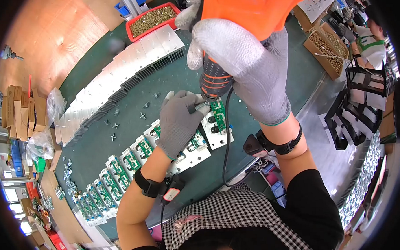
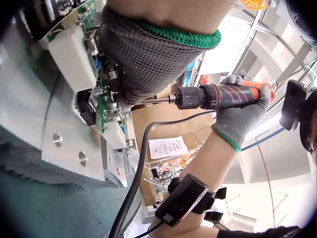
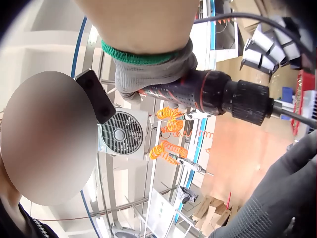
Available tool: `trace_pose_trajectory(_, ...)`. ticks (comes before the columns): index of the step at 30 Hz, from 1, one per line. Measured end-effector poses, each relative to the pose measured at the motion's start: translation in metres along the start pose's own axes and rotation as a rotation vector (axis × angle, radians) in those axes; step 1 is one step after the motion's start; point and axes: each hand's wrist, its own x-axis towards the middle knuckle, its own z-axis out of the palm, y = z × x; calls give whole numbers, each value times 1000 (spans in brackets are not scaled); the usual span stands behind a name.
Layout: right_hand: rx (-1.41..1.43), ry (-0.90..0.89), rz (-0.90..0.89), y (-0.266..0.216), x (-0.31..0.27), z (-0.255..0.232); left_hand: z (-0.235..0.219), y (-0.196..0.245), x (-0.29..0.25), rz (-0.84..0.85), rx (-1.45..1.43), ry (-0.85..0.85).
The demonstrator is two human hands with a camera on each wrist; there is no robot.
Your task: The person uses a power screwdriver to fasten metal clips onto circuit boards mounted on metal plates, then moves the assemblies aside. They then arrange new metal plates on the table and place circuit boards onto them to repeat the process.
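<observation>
My right hand (image 1: 259, 65), in a grey glove, grips an orange and black power screwdriver (image 1: 216, 78) whose nose points down at the work. In the left wrist view its metal bit (image 2: 157, 100) runs in behind my gloved left hand (image 2: 148, 57). Seen from the head, the left hand's thumb and forefinger come together at the bit's tip, over a green circuit board (image 1: 218, 115) on a metal heat sink (image 1: 218, 141). The bit's very end and any screw there are hidden by the fingers. More boards on heat sinks lie under and beside this hand.
Curving away left is a row of board assemblies (image 1: 118, 172). Behind stand finned heat sinks (image 1: 119, 75) and a red tray (image 1: 128, 32) of small brass-coloured parts. Small clips (image 1: 142, 115) lie between. A black cable (image 1: 226, 155) hangs from the tool; another person (image 1: 371, 50) is at right.
</observation>
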Motion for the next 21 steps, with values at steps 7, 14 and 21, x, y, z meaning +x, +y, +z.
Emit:
trace_pose_trajectory(7, 91, -2, 130, -8, 1, -2, -1, 3, 0, 16, 9, 12)
trace_pose_trajectory(14, 156, -120, 41, 12, 6, -11, -3, 6, 0, -25, 16, 15)
trace_pose_trajectory(21, 50, -81, -106, 25, 6, 1, 5, -5, 1, -7, 21, -3)
